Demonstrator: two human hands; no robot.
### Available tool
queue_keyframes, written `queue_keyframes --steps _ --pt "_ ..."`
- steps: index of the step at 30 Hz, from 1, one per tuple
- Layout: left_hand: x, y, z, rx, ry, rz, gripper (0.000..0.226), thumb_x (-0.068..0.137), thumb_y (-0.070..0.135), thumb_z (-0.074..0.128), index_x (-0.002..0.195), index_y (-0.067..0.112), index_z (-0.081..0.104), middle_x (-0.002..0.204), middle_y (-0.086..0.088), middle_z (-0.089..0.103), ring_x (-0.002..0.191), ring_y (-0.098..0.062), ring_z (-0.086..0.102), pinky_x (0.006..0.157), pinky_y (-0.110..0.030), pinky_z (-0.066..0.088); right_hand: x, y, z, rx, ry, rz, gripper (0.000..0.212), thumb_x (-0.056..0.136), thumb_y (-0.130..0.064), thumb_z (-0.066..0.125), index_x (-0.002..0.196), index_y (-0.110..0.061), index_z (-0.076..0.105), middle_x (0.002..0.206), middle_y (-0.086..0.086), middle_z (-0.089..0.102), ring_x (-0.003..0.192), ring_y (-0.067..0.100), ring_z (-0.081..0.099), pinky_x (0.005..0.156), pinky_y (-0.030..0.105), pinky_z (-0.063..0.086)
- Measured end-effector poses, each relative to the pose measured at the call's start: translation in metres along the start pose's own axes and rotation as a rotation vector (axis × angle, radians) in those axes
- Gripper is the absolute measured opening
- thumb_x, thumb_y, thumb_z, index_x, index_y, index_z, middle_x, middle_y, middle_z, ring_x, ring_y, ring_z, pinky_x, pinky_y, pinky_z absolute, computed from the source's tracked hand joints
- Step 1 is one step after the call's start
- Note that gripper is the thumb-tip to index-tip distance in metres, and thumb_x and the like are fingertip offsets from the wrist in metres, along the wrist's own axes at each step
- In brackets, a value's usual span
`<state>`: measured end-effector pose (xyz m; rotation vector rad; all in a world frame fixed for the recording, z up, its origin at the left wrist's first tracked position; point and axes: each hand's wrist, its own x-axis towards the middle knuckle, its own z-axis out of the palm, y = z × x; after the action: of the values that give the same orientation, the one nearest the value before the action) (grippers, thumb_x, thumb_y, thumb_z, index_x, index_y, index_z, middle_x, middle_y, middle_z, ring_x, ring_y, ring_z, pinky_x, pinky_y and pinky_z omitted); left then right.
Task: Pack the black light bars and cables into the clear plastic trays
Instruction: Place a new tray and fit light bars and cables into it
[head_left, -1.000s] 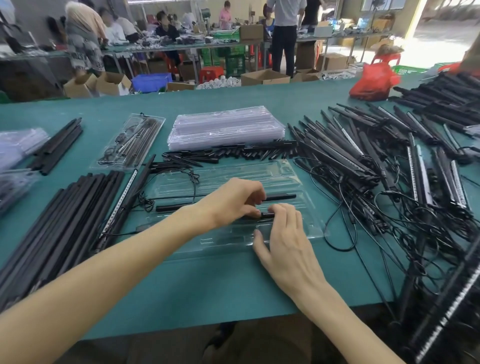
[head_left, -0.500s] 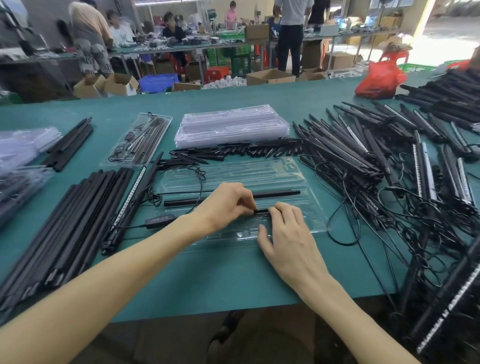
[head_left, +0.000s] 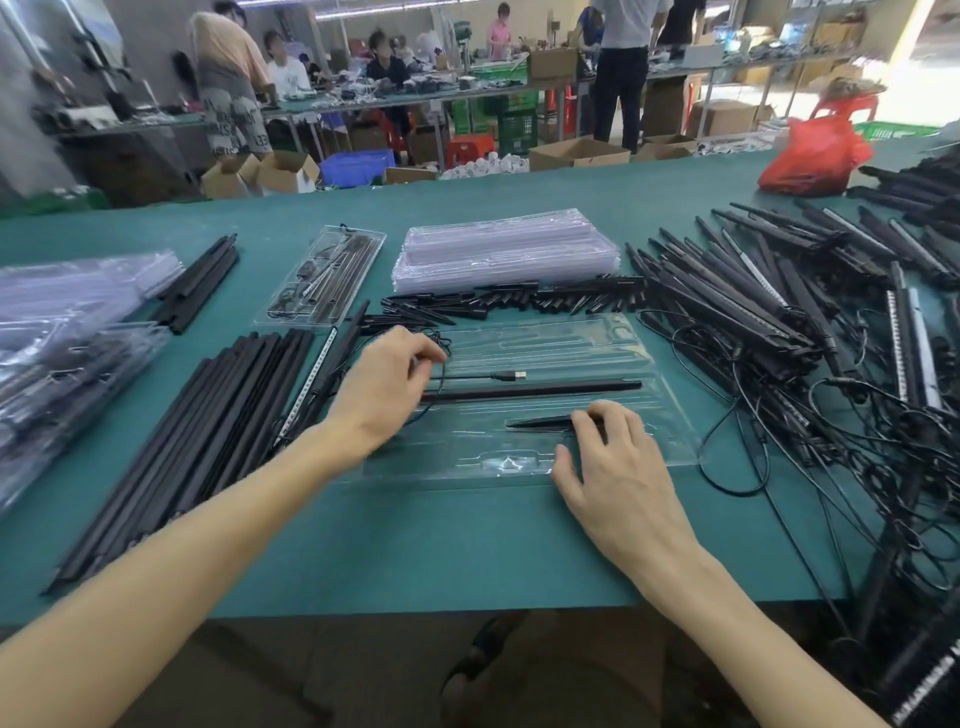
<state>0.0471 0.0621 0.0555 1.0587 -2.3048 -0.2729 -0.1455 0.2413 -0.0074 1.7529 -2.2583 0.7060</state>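
A clear plastic tray (head_left: 667, 421) lies crosswise on the green worktop (head_left: 415, 545), near the person. One long black light bar (head_left: 530, 391) sits along its middle slot, with a thin black cable (head_left: 511, 375) with a USB plug just beyond it. At the tray's left end, the left hand (head_left: 384, 387) curls its fingers on that cable. The right hand (head_left: 615, 460), fingers flat, presses a short black pointed piece (head_left: 540, 422) in the nearer slot.

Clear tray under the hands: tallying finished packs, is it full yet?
Not full. The clear tray holds one black light bar and a short black piece; several moulded slots are bare.
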Motion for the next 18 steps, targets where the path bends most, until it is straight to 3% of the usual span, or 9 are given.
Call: queue_keyframes --steps 3,7,9,13,16,18 --pt "0.010 -0.042 -0.022 0.282 0.021 -0.263 0.027 0.096 0.011 0.058 0.122 0.004 0.061 0.122 -0.018 0.055 0.116 -0.034 0.052 0.103 -0.045 0.043 0.000 0.001 0.002 -0.007 -0.008 0.001 0.034 0.097 -0.029 0.053 0.118 -0.003 0.061 0.125 0.013 0.053 0.119 0.031 0.051 0.091 0.042 0.049" --pt "0.009 -0.075 -0.028 0.445 -0.287 -0.629 0.036 0.097 0.023 0.055 0.121 -0.003 0.046 0.134 -0.030 0.042 0.125 -0.045 0.042 0.101 -0.049 0.040 -0.001 0.001 0.003 -0.011 0.009 -0.009 0.035 0.097 -0.030 0.052 0.118 -0.003 0.061 0.125 0.013 0.054 0.118 0.031 0.051 0.090 0.043 0.051" --pt "0.007 -0.083 -0.026 0.438 -0.336 -0.638 0.028 0.096 0.018 0.057 0.112 -0.001 0.044 0.131 -0.030 0.046 0.121 -0.044 0.045 0.096 -0.047 0.043 -0.001 0.001 0.003 -0.008 0.015 -0.007 0.036 0.096 -0.030 0.052 0.119 -0.002 0.061 0.125 0.014 0.055 0.119 0.031 0.051 0.090 0.044 0.051" --pt "0.004 -0.093 -0.024 0.381 -0.196 -0.571 0.018 0.092 0.009 0.060 0.092 0.003 0.042 0.108 -0.025 0.055 0.094 -0.039 0.052 0.071 -0.040 0.041 -0.002 0.000 0.005 -0.004 0.020 -0.002 0.037 0.096 -0.029 0.053 0.119 -0.001 0.061 0.125 0.015 0.055 0.119 0.033 0.051 0.091 0.046 0.051" --pt "0.003 -0.094 -0.024 0.350 -0.144 -0.515 0.030 0.092 0.014 0.060 0.072 0.006 0.040 0.094 -0.024 0.056 0.079 -0.035 0.051 0.063 -0.036 0.037 -0.002 -0.001 0.004 0.000 0.014 -0.004 0.040 0.096 -0.030 0.050 0.121 -0.002 0.061 0.126 0.015 0.056 0.120 0.033 0.051 0.092 0.046 0.051" --pt "0.003 -0.091 -0.025 0.317 -0.121 -0.478 0.032 0.093 0.016 0.059 0.069 0.006 0.041 0.093 -0.024 0.054 0.076 -0.034 0.051 0.060 -0.035 0.036 -0.002 -0.001 0.004 -0.004 0.005 -0.003 0.041 0.096 -0.031 0.048 0.122 -0.002 0.060 0.127 0.015 0.055 0.120 0.033 0.051 0.093 0.046 0.050"
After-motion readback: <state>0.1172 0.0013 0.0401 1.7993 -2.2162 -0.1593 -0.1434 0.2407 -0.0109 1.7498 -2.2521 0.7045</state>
